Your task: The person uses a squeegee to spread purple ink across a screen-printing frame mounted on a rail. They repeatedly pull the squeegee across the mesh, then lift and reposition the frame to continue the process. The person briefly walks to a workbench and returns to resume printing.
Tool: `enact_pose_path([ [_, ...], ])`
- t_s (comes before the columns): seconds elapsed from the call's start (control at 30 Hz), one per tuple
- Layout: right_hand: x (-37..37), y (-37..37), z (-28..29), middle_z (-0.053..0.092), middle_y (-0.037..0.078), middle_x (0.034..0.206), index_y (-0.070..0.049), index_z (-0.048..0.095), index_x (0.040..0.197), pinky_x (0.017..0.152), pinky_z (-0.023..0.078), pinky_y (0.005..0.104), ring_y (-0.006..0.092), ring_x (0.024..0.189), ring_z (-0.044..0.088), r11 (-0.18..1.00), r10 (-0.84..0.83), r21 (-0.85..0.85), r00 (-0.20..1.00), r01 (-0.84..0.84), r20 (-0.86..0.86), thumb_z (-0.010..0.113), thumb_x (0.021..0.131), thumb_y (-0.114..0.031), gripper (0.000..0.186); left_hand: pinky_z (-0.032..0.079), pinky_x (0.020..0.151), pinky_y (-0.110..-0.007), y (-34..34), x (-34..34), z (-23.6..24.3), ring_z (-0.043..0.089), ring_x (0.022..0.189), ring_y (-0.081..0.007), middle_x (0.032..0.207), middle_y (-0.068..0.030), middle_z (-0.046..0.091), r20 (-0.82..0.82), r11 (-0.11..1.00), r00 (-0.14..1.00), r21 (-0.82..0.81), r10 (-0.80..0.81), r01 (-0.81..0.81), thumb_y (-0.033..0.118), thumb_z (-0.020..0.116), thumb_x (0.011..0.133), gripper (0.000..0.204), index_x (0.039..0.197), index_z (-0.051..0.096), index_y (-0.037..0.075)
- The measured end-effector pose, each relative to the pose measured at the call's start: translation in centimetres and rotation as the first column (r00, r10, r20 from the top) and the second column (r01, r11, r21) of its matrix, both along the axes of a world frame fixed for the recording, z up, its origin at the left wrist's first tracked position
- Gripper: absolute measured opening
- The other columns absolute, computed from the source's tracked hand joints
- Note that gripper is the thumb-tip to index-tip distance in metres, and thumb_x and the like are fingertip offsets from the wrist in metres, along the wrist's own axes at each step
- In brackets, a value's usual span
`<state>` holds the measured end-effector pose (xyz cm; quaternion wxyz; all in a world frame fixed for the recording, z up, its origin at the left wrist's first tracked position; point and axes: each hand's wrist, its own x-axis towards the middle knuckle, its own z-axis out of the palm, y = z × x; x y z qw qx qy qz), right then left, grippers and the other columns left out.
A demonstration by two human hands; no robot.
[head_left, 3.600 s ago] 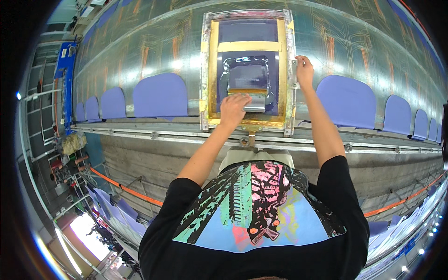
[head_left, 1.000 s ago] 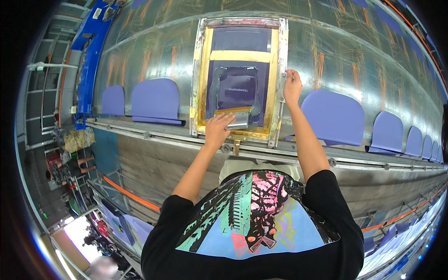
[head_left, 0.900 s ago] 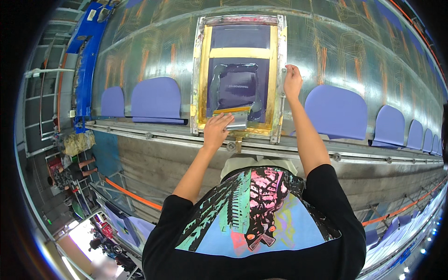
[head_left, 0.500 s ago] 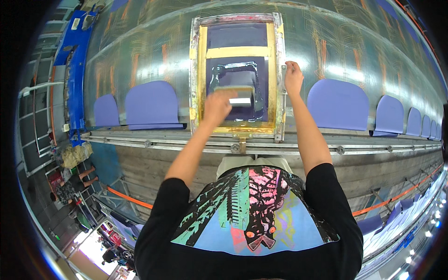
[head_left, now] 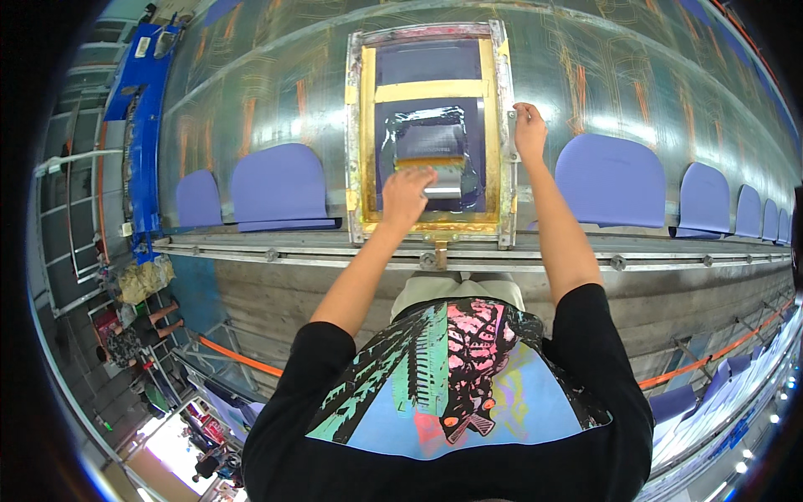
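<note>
A screen printing frame [head_left: 505,84] with yellow tape round its dark mesh lies on the long table in front of me. My left hand [head_left: 406,198] is closed on the left part of a squeegee [head_left: 443,182], a wide blade with a yellowish upper edge and a shiny face. It stands across the lower mesh window, on wet, glossy ink [head_left: 470,159]. At the frame's right rail is my right hand [head_left: 529,134], its fingers curled against the outer edge. Whatever lies beneath the screen is hidden.
Purple rounded panels [head_left: 611,181] lie along the table [head_left: 577,92] on both sides of the frame. A metal rail [head_left: 351,257] runs along the near edge. At the left stands a blue metal structure [head_left: 144,151]. Another person [head_left: 130,341] is beyond it, lower left.
The squeegee has moved slightly toward me over the mesh, with my left hand on it. My right hand stays at the frame's right edge. The whole view has shifted a little.
</note>
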<state>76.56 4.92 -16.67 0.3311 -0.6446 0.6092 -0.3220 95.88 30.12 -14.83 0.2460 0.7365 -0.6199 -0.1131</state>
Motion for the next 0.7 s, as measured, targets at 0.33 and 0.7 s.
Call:
enact_pose_path([
  [0.33,-0.4,-1.8,6.0,0.075,0.02,0.103,-0.012,0.075,0.108,0.086,0.052,0.0458,0.0372,0.097,0.071,0.999,0.004,-0.05,1.0,-0.006,-0.03,0.058,0.103,-0.03,0.025,0.044,0.108,-0.045,2.7,-3.3,0.9,0.058,0.131,-0.0281,0.14,-0.0007,0.065,-0.163,1.0,0.986,-0.023,-0.022,0.019,0.003,0.068,0.076,0.058,0.132,0.068,0.018],
  [0.7,11.8,7.2,1.4,0.068,0.013,0.075,-0.011,0.073,0.108,0.07,0.05,0.0404,0.0244,0.069,0.064,0.999,0.0,0.035,0.996,-0.003,0.084,0.059,0.104,-0.029,0.024,0.045,0.104,-0.043,11.0,9.0,0.6,0.059,0.13,-0.0262,0.139,-0.0003,0.067,-0.101,0.997,0.994,0.075,0.038,-0.03,0.002,0.07,0.072,0.061,0.131,0.071,0.018],
])
